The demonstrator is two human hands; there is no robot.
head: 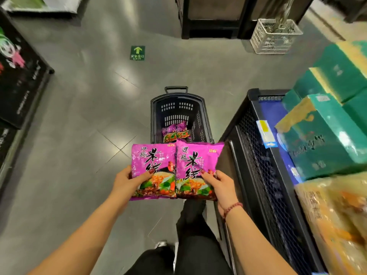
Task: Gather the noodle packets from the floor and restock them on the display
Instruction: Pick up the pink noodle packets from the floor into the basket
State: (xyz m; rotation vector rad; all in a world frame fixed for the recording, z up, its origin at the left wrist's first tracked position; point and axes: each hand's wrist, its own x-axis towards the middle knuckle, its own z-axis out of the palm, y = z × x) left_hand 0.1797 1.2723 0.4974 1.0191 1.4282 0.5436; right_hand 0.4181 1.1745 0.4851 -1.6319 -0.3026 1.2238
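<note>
**Hidden and Blurred**

The left packet (153, 167) and right packet (195, 167) hide the near end of the basket (156, 116). Fingers of the left hand (127, 181) and right hand (224, 185) lie behind them. Green boxes (325, 139) blur at the right edge.

The floor (83, 116) was grey tile with thin grout lines and soft glare patches from overhead light. A green exit-arrow sticker (137, 53) lay flat on it. Beyond stood a black shelving unit (210, 26), with a white plastic crate (276, 36) just beside its base. A black printed stand (21, 80) occupied the left edge.
</note>
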